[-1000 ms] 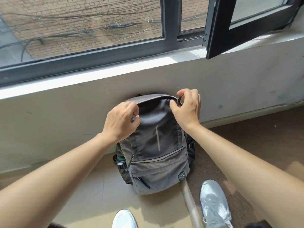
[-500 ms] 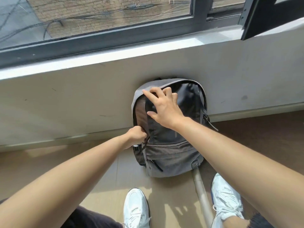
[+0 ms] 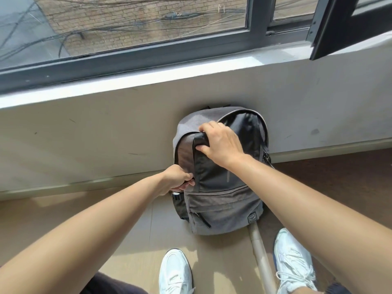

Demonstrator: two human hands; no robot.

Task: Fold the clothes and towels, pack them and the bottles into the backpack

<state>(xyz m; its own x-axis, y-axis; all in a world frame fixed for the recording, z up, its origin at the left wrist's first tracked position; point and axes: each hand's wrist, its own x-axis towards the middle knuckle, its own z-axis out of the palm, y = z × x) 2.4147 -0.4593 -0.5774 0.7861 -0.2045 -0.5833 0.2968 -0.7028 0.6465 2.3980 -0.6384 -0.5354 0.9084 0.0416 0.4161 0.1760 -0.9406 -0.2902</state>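
Note:
A grey backpack (image 3: 222,206) stands upright on the floor, leaning against the white wall under the window. My right hand (image 3: 221,143) grips the upper left edge of its front panel. My left hand (image 3: 178,181) is closed low on the bag's left side, pinching what looks like the zipper pull. The zip gapes along the left side, showing a strip of lining. A dark bottle top (image 3: 176,196) pokes out of the left side pocket. Clothes and towels are not in view.
My two white shoes (image 3: 176,272) (image 3: 291,264) stand on the tiled floor just before the bag. A grey pole (image 3: 262,257) lies between them. A window sash (image 3: 347,24) hangs open inward at the top right above the sill (image 3: 127,81).
My left hand has dropped from the bag's top down its left side, with the zip gap following it. My right hand shifted from the top right corner to the front panel's left edge.

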